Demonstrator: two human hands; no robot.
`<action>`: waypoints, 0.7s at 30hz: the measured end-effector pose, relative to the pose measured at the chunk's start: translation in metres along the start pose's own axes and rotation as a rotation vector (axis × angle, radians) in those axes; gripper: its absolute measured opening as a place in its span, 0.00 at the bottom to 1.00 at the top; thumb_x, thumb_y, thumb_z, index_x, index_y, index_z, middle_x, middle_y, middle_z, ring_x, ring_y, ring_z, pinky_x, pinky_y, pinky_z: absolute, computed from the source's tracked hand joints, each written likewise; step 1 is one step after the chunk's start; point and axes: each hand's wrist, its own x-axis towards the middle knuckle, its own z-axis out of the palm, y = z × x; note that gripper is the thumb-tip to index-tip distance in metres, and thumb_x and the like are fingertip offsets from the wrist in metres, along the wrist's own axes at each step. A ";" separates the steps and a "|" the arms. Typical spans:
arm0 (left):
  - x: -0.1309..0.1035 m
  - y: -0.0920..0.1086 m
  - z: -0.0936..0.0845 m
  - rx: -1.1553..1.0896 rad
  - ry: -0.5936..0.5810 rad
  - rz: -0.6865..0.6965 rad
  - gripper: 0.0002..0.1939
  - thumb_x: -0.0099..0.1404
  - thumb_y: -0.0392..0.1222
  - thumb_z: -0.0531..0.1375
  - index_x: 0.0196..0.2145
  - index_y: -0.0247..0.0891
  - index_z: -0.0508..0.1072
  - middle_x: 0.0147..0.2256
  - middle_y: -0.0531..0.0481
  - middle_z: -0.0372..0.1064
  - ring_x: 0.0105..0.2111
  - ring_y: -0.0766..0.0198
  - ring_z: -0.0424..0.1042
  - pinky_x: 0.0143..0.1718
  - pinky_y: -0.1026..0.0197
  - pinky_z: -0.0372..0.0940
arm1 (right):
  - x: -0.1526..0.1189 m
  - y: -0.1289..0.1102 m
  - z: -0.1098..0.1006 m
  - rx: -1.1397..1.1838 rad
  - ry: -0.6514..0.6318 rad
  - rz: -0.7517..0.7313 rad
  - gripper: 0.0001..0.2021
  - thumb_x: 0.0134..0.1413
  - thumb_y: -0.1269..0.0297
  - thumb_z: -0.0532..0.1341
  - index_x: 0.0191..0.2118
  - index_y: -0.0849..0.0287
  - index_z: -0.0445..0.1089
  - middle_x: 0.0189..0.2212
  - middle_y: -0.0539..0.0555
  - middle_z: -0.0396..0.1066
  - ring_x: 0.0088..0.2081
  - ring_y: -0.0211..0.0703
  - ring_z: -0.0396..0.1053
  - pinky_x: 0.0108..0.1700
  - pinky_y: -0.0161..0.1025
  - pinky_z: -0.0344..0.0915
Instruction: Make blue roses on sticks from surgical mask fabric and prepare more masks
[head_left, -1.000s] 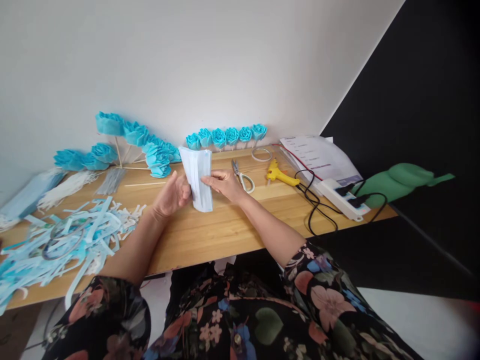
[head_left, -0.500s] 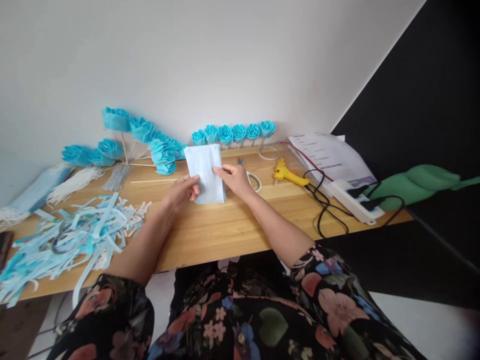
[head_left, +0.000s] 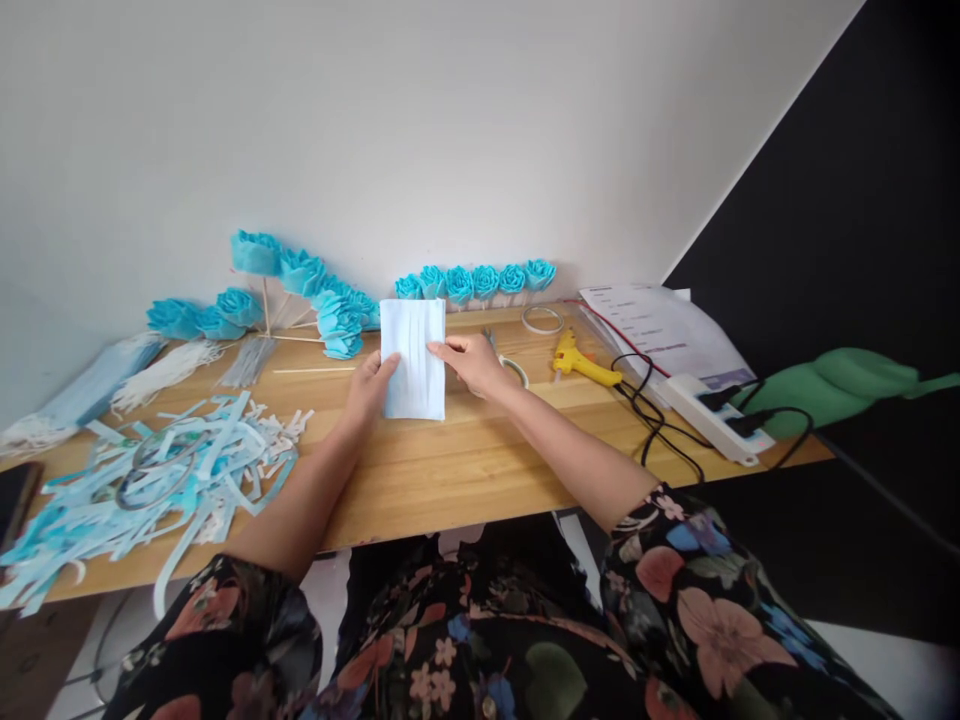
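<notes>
A pale blue pleated face mask [head_left: 414, 375], without visible ear loops, is held up in front of me; whether several layers lie behind it I cannot tell. My left hand [head_left: 373, 383] grips its left edge, thumb on the front and fingers behind. On the opposite edge, my right hand [head_left: 472, 362] pinches it with thumb and fingers. Scissors [head_left: 515, 371] lie on the table beside my right hand, partly hidden by it. Behind the mask stands a row of blue fabric roses [head_left: 484, 283] on sticks, against the wall.
Cut blue and white strips [head_left: 165, 490] heap up at the left. Beyond them are stacked masks [head_left: 90, 385], white cords [head_left: 166, 373] and more blue roses [head_left: 337, 320]. To the right lie a yellow glue gun [head_left: 581, 360], papers [head_left: 660, 325], a power strip [head_left: 716, 415] and a green object [head_left: 840, 385].
The mask was slightly tilted with its layered edges showing; now it stands straighter and looks evenly lined up. My left hand has closed more fully on its edge. The view has shifted slightly.
</notes>
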 end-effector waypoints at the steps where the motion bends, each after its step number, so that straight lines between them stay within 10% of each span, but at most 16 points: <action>1: 0.000 -0.002 0.001 0.004 -0.003 0.028 0.28 0.57 0.63 0.65 0.42 0.34 0.73 0.39 0.43 0.76 0.40 0.53 0.75 0.39 0.56 0.70 | 0.001 0.002 0.000 0.033 -0.009 0.012 0.26 0.54 0.43 0.61 0.20 0.55 0.51 0.18 0.44 0.46 0.24 0.34 0.48 0.29 0.38 0.42; 8: 0.005 -0.006 0.001 0.212 -0.038 0.427 0.39 0.63 0.48 0.64 0.69 0.39 0.59 0.73 0.42 0.47 0.72 0.49 0.49 0.69 0.52 0.52 | 0.003 0.016 0.000 0.100 -0.013 0.090 0.25 0.51 0.44 0.63 0.19 0.55 0.55 0.17 0.44 0.50 0.22 0.33 0.49 0.26 0.37 0.43; 13: -0.007 0.001 0.001 0.281 -0.218 0.254 0.21 0.67 0.49 0.57 0.52 0.37 0.80 0.55 0.43 0.75 0.57 0.49 0.72 0.62 0.48 0.63 | 0.004 0.021 -0.001 0.147 -0.009 0.070 0.21 0.48 0.44 0.64 0.24 0.57 0.63 0.19 0.44 0.56 0.22 0.34 0.53 0.26 0.36 0.48; 21: -0.014 0.010 0.006 0.201 -0.241 0.096 0.19 0.58 0.53 0.68 0.41 0.38 0.85 0.45 0.43 0.80 0.47 0.48 0.77 0.50 0.52 0.70 | -0.001 0.030 -0.001 0.139 -0.012 -0.029 0.21 0.54 0.44 0.63 0.26 0.56 0.61 0.21 0.44 0.58 0.24 0.34 0.58 0.27 0.34 0.53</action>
